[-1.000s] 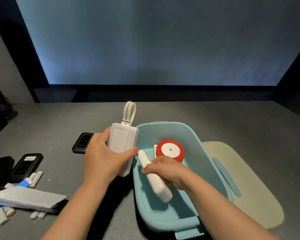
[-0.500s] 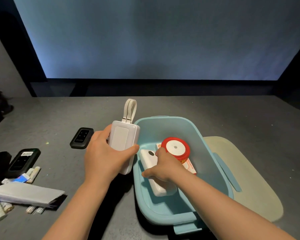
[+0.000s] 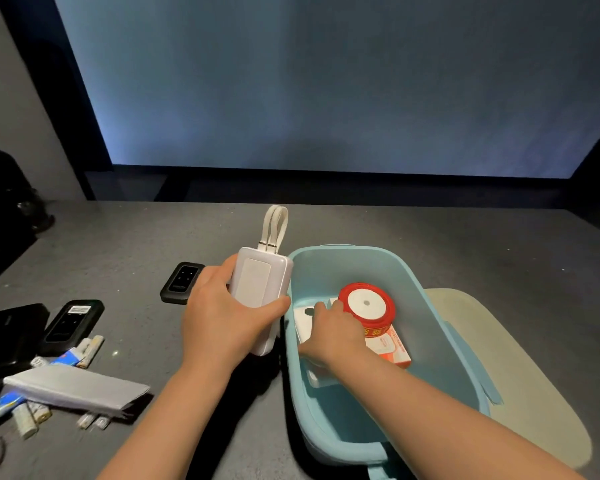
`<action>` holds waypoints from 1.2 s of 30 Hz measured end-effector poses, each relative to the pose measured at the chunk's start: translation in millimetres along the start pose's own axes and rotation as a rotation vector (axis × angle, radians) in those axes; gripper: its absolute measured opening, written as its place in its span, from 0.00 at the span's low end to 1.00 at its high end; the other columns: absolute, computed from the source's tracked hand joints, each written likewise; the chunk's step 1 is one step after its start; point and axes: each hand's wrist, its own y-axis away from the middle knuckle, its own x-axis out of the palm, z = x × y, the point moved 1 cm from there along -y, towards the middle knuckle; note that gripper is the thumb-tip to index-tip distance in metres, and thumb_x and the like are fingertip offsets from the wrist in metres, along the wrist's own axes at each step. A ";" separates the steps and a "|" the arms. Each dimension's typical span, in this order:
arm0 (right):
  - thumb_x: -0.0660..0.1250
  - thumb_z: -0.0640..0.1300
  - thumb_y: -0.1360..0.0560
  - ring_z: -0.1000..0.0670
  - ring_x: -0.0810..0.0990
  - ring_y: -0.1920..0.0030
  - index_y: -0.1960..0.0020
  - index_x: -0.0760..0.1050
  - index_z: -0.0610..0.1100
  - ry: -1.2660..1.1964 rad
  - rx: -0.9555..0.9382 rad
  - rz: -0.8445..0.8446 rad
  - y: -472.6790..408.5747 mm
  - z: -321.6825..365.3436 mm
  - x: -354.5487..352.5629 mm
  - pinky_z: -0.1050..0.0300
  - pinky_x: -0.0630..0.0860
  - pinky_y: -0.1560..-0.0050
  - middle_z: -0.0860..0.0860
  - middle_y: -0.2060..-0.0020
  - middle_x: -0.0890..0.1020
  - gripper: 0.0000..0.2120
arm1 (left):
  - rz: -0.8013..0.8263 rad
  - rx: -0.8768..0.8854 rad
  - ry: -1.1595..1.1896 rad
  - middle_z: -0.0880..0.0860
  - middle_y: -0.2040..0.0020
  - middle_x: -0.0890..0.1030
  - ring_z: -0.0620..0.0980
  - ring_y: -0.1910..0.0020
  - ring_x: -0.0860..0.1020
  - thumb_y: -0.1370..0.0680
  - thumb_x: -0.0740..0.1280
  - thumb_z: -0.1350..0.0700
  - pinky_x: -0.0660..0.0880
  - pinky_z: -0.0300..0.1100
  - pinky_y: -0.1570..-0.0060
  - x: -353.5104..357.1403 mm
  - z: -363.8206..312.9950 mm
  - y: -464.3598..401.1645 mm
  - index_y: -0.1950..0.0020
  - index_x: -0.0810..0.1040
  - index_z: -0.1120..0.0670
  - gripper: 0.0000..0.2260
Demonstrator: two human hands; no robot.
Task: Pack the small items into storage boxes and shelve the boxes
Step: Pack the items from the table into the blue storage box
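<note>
Now the white device (image 3: 303, 323) is being pressed flat into the blue box (image 3: 440, 327) by the right hand (image 3: 333, 336), fingers curled on it; the power bank (image 3: 258, 292) is being gripped by the left hand (image 3: 222, 320), to be laid alongside next.

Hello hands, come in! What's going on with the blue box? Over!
Left hand grips white power bank beside blue box. Right hand presses white device into box. Red ribbon spool crowds it.

Inside the blue box (image 3: 430, 306), the near-left floor is taken up by a white device (image 3: 303, 320) under the right hand (image 3: 333, 336), with a red ribbon spool (image 3: 366, 304) on a carton (image 3: 390, 346) beside it. Bare floor is left along the right wall. The left rim is crowded by the power bank (image 3: 257, 292) held in the left hand (image 3: 222, 327).
</note>
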 end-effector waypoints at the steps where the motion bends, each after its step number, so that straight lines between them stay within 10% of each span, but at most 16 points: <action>1: 0.67 0.61 0.31 0.42 0.73 0.40 0.31 0.63 0.46 0.008 -0.006 0.014 0.1 0.0 1.6 0.51 0.71 0.52 0.42 0.37 0.67 0.34 | 0.008 0.002 0.006 0.42 0.55 0.73 0.42 0.56 0.74 0.44 0.76 0.38 0.72 0.41 0.60 0.7 -0.7 0.2 0.43 0.73 0.36 0.30; 5: 0.62 0.58 0.27 0.38 0.60 0.30 0.25 0.57 0.44 -0.034 -0.007 0.140 1.4 -3.4 0.7 0.46 0.65 0.34 0.39 0.27 0.58 0.35 | 0.025 0.011 0.033 0.41 0.55 0.72 0.39 0.56 0.74 0.46 0.73 0.38 0.70 0.36 0.63 3.4 -4.5 0.1 0.49 0.68 0.31 0.28; 10: 0.70 0.46 0.30 0.46 0.73 0.44 0.33 0.70 0.46 -0.205 -0.161 0.138 7.5 -22.1 -23.9 0.55 0.71 0.49 0.46 0.35 0.71 0.26 | 0.038 0.007 0.048 0.41 0.55 0.72 0.40 0.56 0.74 0.44 0.75 0.39 0.71 0.40 0.59 7.2 -7.9 0.3 0.49 0.69 0.31 0.27; 21: 0.79 0.60 0.40 0.44 0.72 0.39 0.34 0.68 0.47 0.305 -0.507 0.113 22.8 -33.2 -13.1 0.46 0.71 0.41 0.49 0.38 0.72 0.40 | 0.046 0.024 0.042 0.39 0.55 0.72 0.40 0.56 0.73 0.45 0.75 0.39 0.70 0.40 0.61 13.4 -13.4 2.1 0.48 0.70 0.32 0.28; 31: 0.77 0.49 0.32 0.48 0.52 0.23 0.22 0.54 0.49 -0.031 -0.452 0.210 0.3 -50.4 -5.3 0.52 0.55 0.26 0.51 0.21 0.50 0.47 | 0.051 0.016 0.015 0.40 0.54 0.73 0.40 0.55 0.74 0.46 0.74 0.37 0.70 0.39 0.62 17.5 -20.0 -0.5 0.43 0.72 0.34 0.31; 36: 0.76 0.49 0.31 0.42 0.69 0.33 0.31 0.69 0.42 -0.001 -0.420 0.044 -2.9 -46.6 -8.6 0.47 0.70 0.37 0.46 0.32 0.70 0.32 | 0.031 0.014 0.005 0.40 0.55 0.73 0.40 0.56 0.73 0.47 0.72 0.35 0.69 0.39 0.61 20.6 -23.7 2.8 0.43 0.72 0.34 0.32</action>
